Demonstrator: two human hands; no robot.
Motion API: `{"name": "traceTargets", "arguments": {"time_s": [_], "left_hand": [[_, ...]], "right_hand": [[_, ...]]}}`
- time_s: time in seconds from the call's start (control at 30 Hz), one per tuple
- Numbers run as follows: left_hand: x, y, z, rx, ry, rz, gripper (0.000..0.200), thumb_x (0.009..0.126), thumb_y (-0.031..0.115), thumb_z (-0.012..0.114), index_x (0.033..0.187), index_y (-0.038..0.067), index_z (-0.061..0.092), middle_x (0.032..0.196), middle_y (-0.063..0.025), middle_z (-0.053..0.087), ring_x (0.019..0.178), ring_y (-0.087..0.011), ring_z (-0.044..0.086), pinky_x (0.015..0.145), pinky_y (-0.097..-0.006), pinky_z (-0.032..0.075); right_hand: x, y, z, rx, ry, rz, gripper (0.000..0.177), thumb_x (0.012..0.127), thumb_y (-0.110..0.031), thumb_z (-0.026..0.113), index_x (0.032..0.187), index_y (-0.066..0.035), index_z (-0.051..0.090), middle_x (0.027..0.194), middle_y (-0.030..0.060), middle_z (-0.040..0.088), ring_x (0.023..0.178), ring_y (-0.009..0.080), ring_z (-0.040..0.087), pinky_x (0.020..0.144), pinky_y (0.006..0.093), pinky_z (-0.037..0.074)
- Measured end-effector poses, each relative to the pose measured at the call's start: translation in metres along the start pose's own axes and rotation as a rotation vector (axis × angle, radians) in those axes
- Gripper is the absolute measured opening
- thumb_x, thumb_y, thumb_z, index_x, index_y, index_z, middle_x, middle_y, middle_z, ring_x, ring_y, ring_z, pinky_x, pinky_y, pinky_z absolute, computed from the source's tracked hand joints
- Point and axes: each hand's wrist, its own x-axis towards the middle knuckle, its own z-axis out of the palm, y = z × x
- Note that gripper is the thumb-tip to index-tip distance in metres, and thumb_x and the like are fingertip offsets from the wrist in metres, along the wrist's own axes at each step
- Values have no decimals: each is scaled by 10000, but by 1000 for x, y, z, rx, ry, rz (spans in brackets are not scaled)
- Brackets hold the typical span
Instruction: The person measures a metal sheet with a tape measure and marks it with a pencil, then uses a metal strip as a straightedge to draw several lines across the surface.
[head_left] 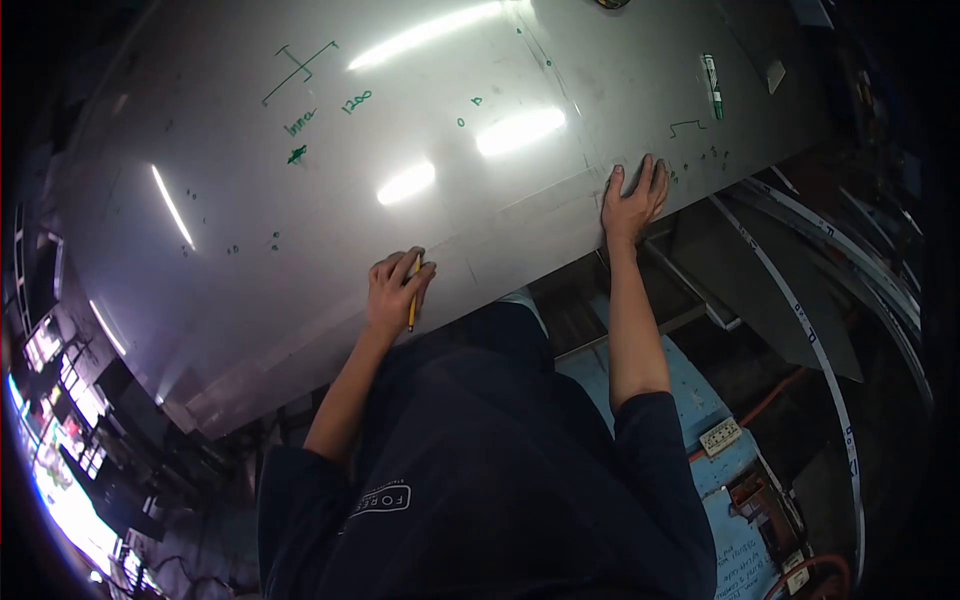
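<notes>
Pencil-handling step at the metal sheet point(330, 210)'s near edge, looks like. Left hand point(393, 292) pinches yellow pencil point(412, 312), fingers curled; right hand point(632, 208) spread on sheet, gripping nothing. Pencil tip contact unclear; any stroke needs controlled point contact.

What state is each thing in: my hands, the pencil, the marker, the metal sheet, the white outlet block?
Left hand: closed around the pencil
Pencil: held, over the sheet's near edge
Right hand: fingers spread, palm down on the sheet
Marker: lying on the sheet, out of hand
Metal sheet: lying flat, marked in green
Outlet block: on the blue surface; can't tell whether powered
</notes>
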Motion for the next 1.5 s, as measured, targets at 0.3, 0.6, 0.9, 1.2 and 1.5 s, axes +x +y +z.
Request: {"name": "traceTargets", "arguments": {"time_s": [0.3, 0.6, 0.9, 1.2, 1.5], "left_hand": [[0, -4, -8, -7, -88, 13, 350, 769, 139, 759, 1101, 242, 716, 1314, 6, 637, 1141, -215, 579, 959, -400, 413], [1, -5, -7, -7, -106, -7, 304, 805, 191, 687, 1105, 222, 725, 1315, 9, 638, 1137, -213, 575, 975, -410, 410], [1, -9, -3, 8, -88, -2, 301, 796, 194, 698, 1092, 248, 720, 1283, 24, 638, 1118, -202, 568, 962, -401, 410], [-6, -11, -3, 31, -173, -22, 373, 747, 118, 755, 1091, 234, 671, 1282, -46, 609, 1127, -274, 543, 951, -421, 419], [-19, -15, 1, 102, -207, -23, 337, 765, 141, 708, 1081, 246, 660, 1294, -38, 579, 1114, -251, 530, 936, -418, 385]], "right_hand": [[0, -2, -2, 7, -3, -11, 639, 898, -365, 674, 1448, -85, 506, 1511, 214, 415, 1414, 432, 340, 1162, 575, 260], [-1, 1, -3, -11, -52, -13, 653, 880, -346, 686, 1448, -84, 501, 1520, 213, 392, 1420, 432, 327, 1159, 580, 256], [1, -1, -5, 35, -49, 14, 691, 863, -353, 711, 1462, -91, 486, 1530, 203, 384, 1426, 436, 321, 1164, 582, 246], [-1, 4, -8, 60, -120, -5, 723, 818, -421, 762, 1458, -185, 523, 1560, 175, 368, 1439, 431, 315, 1161, 615, 222], [-1, 3, -10, 83, -156, 38, 707, 829, -486, 742, 1436, -182, 546, 1548, 181, 384, 1438, 434, 313, 1153, 621, 229]]}}
